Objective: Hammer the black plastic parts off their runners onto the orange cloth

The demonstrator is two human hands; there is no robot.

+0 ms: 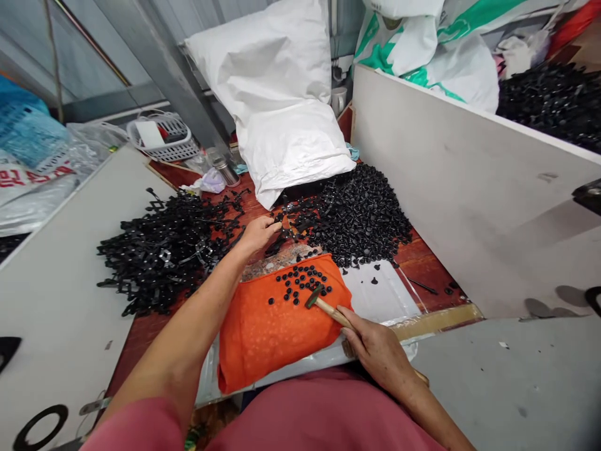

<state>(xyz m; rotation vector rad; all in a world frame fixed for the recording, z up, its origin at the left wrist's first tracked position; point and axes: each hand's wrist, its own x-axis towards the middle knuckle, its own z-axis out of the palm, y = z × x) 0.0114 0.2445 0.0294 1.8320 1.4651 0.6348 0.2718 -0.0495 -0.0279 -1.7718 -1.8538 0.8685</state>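
- Right hand [375, 351] is wrapped around the wooden handle of a small hammer [331, 310]. It grips low on the handle and looks firm but relaxed. The hammer head is resting on the orange cloth [258, 344], probably so the wrist gets a break.
- Left hand [257, 235] is stretched forward to the gap between the two black heaps, fingers curled down onto loose pieces. Honestly can't tell if it's actually pinched one or is just touching them.
- The cloth sits right in front of the person's lap, folded and a bit puffy, so I'd say it works as a soft pad that stops things rolling off.
- Small black caps [300, 280] are scattered on the far end of the cloth, just beside the hammer head. They're round, matte, button-like and all the same.
- Big pile of caps [361, 216] is behind the cloth on the right, and the tangle of black sprue frames [164, 250] is on the left, both within easy reach.
- A white sack [286, 125] leans at the back.
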